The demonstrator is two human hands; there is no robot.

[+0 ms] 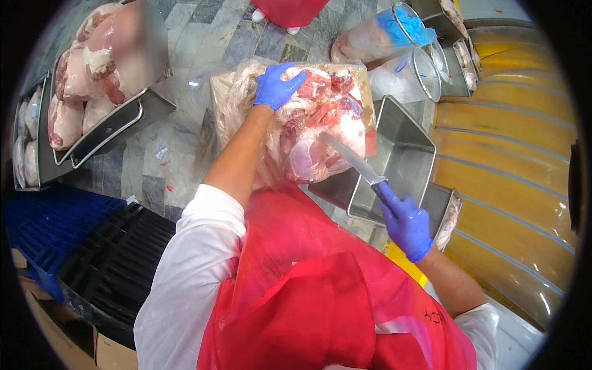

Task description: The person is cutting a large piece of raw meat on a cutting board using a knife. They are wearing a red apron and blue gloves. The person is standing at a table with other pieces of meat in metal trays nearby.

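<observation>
A block of raw meat pieces (324,120), red with pale fat, lies on a cardboard box (225,92) lined with clear plastic (246,126). My left hand (277,85), in a blue glove, grips the meat at its upper left corner, thumb and forefinger spread around an edge; the other fingers are partly hidden. In my gloved right hand (407,228) is a knife (354,157), held by its blue handle. Its blade points up and left, with the tip over the meat's lower middle; whether it touches cannot be made out.
Right of the box stands a deep metal bin (401,145). Clear plastic bags on round hoops (422,74) are beyond it, near a yellowish strip curtain (505,160). At left, a metal cart (111,135) holds large meat cuts; blue and black pallets (123,253) lie below. Someone's red apron (290,9) shows at top.
</observation>
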